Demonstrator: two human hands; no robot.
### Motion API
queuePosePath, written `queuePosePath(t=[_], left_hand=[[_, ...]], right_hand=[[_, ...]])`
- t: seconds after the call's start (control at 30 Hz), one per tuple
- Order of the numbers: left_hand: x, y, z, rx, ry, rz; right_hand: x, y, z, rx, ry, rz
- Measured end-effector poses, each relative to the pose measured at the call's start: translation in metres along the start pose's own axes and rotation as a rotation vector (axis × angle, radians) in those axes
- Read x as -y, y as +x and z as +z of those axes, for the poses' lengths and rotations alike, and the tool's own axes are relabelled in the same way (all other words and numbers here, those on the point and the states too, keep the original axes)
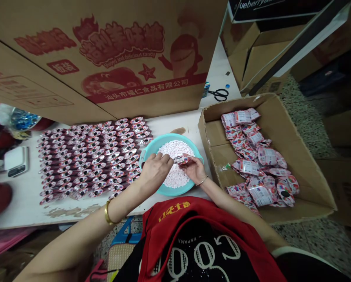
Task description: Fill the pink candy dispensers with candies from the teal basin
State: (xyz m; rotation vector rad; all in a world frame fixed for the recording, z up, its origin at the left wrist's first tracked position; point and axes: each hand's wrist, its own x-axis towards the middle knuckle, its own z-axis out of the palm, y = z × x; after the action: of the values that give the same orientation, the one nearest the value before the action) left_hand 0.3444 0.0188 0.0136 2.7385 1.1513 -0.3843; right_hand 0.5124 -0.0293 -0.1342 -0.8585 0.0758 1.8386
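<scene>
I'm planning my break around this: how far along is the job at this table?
Plenty looks done: rows of pink packets fill the table. In hand: one packet, pinched by the left hand and right hand over a teal basin. Apparently left: the loose white candies in the basin, and the pink bags in the cardboard box.

Overhead, on the brown carton [105, 51], we read large red Chinese characters, a small English line that seems to say "Bagged and delicious candy", and, on a red band, 汕头市福仁食品有限公司. On the black box [266, 8], top right: "ueberrya", cut off. On the black shirt [199, 254], upside down to us: "ESPANA". Pink candy packets [248, 167]: print too small to read.
</scene>
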Motion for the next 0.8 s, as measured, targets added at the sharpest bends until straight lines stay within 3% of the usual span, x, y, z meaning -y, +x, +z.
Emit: queuePosePath(t=[0.1, 0.2, 0.37, 0.47, 0.53, 0.6, 0.7, 0.8], left_hand=[[0.003, -0.001, -0.009, 0.002, 0.030, -0.002], [0.014, -0.004, -0.004, -0.003, -0.052, -0.081], [0.009, -0.012, 0.040, -0.077, -0.420, -0.131], [0.000, -0.028, 0.065, -0.064, -0.510, -0.152], [0.002, -0.051, 0.074, -0.080, -0.563, -0.196], [0.011, -0.087, 0.080, -0.112, -0.634, -0.261], [0.034, -0.158, 0.095, -0.127, -0.677, -0.429], [0.056, -0.231, 0.123, -0.038, -0.600, -0.602]], right_hand=[[0.002, 0.003, -0.002, -0.007, 0.013, 0.023], [0.003, 0.002, -0.002, 0.008, 0.006, 0.048], [-0.007, -0.007, 0.012, 0.086, -0.027, 0.128], [-0.020, -0.016, 0.024, 0.145, -0.097, 0.208], [-0.030, -0.020, 0.029, 0.184, -0.227, 0.279], [-0.035, -0.020, 0.030, 0.194, -0.466, 0.246], [-0.031, -0.013, 0.025, 0.110, -0.900, -0.113], [-0.014, -0.004, 0.012, 0.008, -1.197, -0.440]])
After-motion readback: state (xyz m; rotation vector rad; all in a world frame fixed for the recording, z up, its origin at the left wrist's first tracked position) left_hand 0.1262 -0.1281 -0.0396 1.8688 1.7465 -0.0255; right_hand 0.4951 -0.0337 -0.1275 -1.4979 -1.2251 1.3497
